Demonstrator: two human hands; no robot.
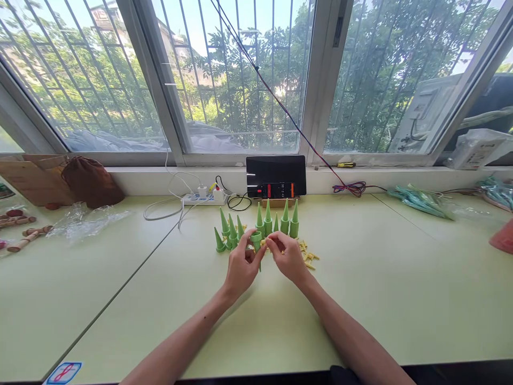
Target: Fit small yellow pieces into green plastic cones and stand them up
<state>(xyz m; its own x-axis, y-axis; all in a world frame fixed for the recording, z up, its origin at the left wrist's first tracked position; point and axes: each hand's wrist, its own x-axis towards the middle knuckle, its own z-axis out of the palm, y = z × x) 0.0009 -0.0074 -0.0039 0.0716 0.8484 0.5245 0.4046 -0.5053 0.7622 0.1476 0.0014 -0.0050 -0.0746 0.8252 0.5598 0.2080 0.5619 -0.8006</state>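
My left hand (242, 268) grips a hollow green plastic spike (256, 238), its wide collared end up and its point down. Beside it my right hand (289, 260) is closed in a pinch near the spike's side; whatever lies between those fingertips is too small to make out. Several more green spikes (268, 223) stand points up just beyond my hands, and another cluster of green spikes (233, 236) is to the left. Small yellow plastic pieces (310, 262) lie scattered by my right hand, some partly hidden behind the fingers.
A dark tablet (276, 174) and a lit phone (280, 190) lean by the windowsill. A power strip (204, 198) with cables sits left of them. Brown bag (93, 182), clear plastic (86, 224) and wooden pieces (24, 243) lie left; bagged teal items (419, 200) lie right.
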